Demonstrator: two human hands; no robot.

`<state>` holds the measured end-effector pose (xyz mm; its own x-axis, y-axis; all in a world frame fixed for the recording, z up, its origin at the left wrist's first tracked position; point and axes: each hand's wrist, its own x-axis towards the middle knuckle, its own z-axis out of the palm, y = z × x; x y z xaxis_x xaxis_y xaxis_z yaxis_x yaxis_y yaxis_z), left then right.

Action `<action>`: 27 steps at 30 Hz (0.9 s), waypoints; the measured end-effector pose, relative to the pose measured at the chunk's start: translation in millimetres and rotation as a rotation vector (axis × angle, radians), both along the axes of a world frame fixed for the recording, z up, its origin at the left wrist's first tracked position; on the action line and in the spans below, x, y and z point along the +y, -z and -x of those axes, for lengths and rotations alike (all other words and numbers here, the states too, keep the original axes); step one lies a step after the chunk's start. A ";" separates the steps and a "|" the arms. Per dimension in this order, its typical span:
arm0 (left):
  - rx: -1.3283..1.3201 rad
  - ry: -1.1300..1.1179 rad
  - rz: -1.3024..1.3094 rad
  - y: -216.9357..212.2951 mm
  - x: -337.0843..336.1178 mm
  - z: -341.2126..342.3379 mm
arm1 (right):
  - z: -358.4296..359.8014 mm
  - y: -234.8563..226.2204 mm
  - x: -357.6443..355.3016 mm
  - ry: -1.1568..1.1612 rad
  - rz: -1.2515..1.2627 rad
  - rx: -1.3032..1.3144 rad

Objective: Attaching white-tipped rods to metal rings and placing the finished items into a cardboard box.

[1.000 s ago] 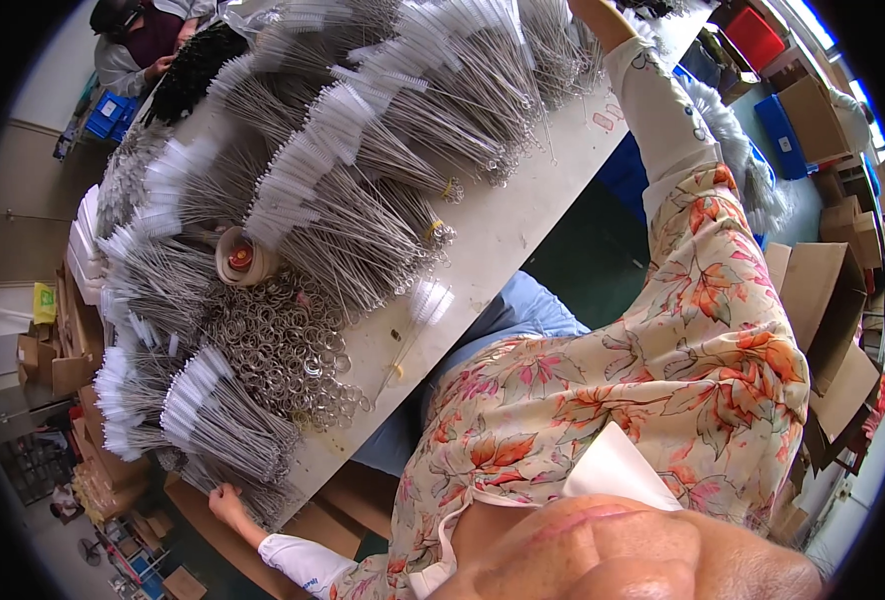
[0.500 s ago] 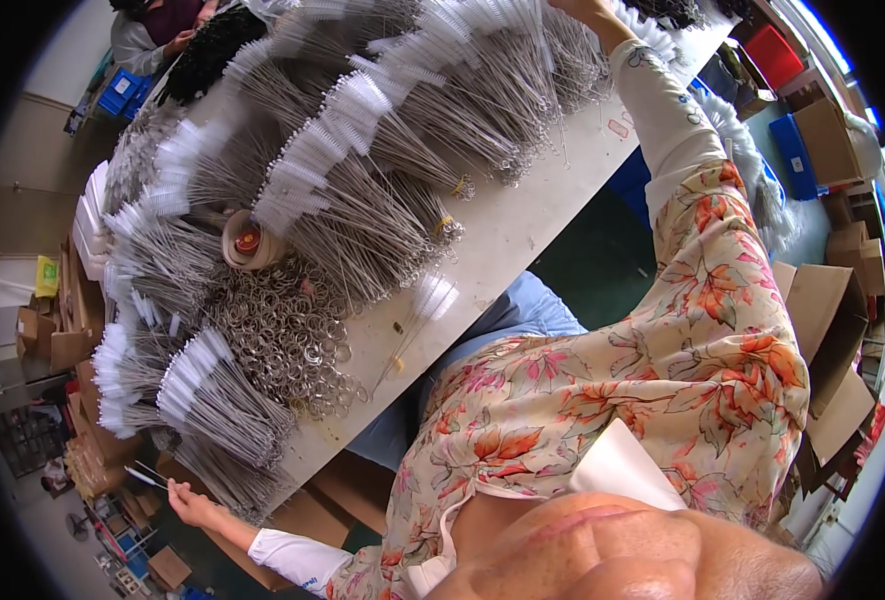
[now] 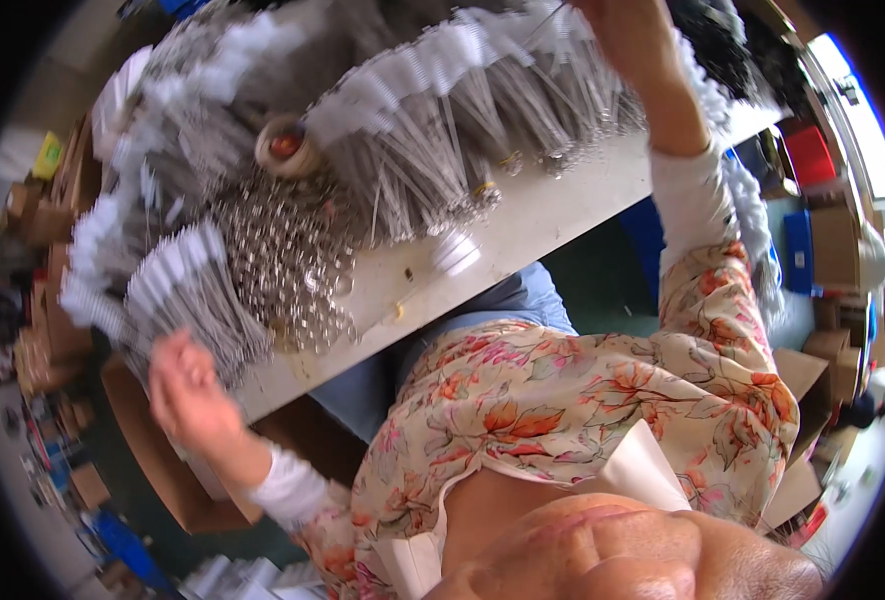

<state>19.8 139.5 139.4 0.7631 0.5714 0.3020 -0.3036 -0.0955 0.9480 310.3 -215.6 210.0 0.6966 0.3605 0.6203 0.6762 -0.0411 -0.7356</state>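
My right hand (image 3: 628, 35) is stretched far across the white table (image 3: 523, 240), in among bundles of thin metal wires with white tags (image 3: 463, 130). Its fingertips run out of the picture at the top edge. My left hand (image 3: 188, 385), blurred by motion, is at the table's near left edge. It sits just below another tagged wire bundle (image 3: 198, 300), and I cannot see whether it grips anything. Between the two hands lies a heap of small metal rings (image 3: 283, 260).
A roll of tape (image 3: 285, 148) stands among the bundles, and a small white object (image 3: 456, 250) lies near the table's front. Cardboard boxes (image 3: 833, 240), a red box (image 3: 813, 155) and a blue bin (image 3: 798, 250) crowd the floor at right. More cartons (image 3: 33, 210) stack at left.
My left hand has come up from below the table edge to the near wire bundle. My head has moved closer to the table. My right arm stays reached out over the far bundles.
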 end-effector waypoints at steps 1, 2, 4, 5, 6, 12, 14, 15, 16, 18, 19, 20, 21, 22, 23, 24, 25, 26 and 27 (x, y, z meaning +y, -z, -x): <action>0.000 -0.059 -0.061 0.0 -22.1 -7.5 | 18.5 26.1 43.1 -0.485 -0.401 0.380; 0.029 0.019 -0.093 -5.1 -47.5 -21.9 | 54.7 37.9 84.4 -0.491 -0.604 0.520; 0.065 0.096 -0.160 -2.2 -83.1 -48.8 | 71.8 65.3 106.8 -0.831 -0.393 0.610; 0.035 0.152 -0.190 2.0 -95.4 -63.5 | 97.3 72.7 128.6 -0.773 -0.450 0.732; -0.003 0.156 -0.261 11.4 -99.8 -73.1 | 120.1 70.7 141.4 -0.772 -0.316 0.830; -0.376 -0.247 -0.605 30.0 -83.0 -64.1 | 132.0 97.5 135.7 -0.552 -0.182 0.418; -0.218 -0.042 -0.536 31.5 -90.5 -52.9 | 130.0 113.2 129.1 -0.567 -0.141 0.762; -0.003 0.209 -0.369 34.7 -92.8 -47.5 | 136.8 121.8 131.5 -0.671 -0.299 1.001; -0.119 0.272 -0.409 47.7 -98.6 -44.2 | 142.2 120.7 134.5 -0.786 -0.415 1.130; -0.305 0.009 -0.913 66.8 -100.9 -48.8 | 155.7 113.7 143.4 -0.668 -0.600 1.301; -0.295 -0.050 -1.049 63.4 -102.6 -49.5 | 150.2 115.2 142.7 -0.663 -0.604 1.303; -0.254 -0.003 -1.151 63.0 -98.2 -45.9 | 141.3 117.7 140.1 -0.713 -0.643 1.339; -0.248 -0.001 -1.151 57.7 -92.9 -42.0 | 135.5 119.3 136.4 -0.767 -0.681 1.376; -0.273 -0.013 -1.117 49.2 -86.6 -39.4 | 132.6 113.9 130.4 -0.766 -0.482 1.218; -0.292 -0.023 -1.085 39.2 -80.5 -35.7 | 133.8 108.8 124.3 -0.701 -0.259 1.151; -0.323 -0.005 -0.895 29.8 -66.8 -37.7 | 135.5 97.4 120.4 -0.688 0.037 0.967; -0.345 0.006 -0.706 24.3 -55.9 -40.8 | 140.5 92.5 118.5 -0.673 0.324 0.772; -0.295 0.126 -0.695 18.6 -55.0 -42.5 | 148.9 96.3 122.6 -0.706 0.336 0.717; -0.245 0.247 -0.678 17.1 -57.9 -43.5 | 157.7 99.9 127.3 -0.737 0.345 0.662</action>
<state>63.4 81.7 122.3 0.7104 0.0218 0.7034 -0.5861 -0.5350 0.6085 152.6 -88.3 110.1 0.3949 0.9185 -0.0215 0.0863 -0.0604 -0.9944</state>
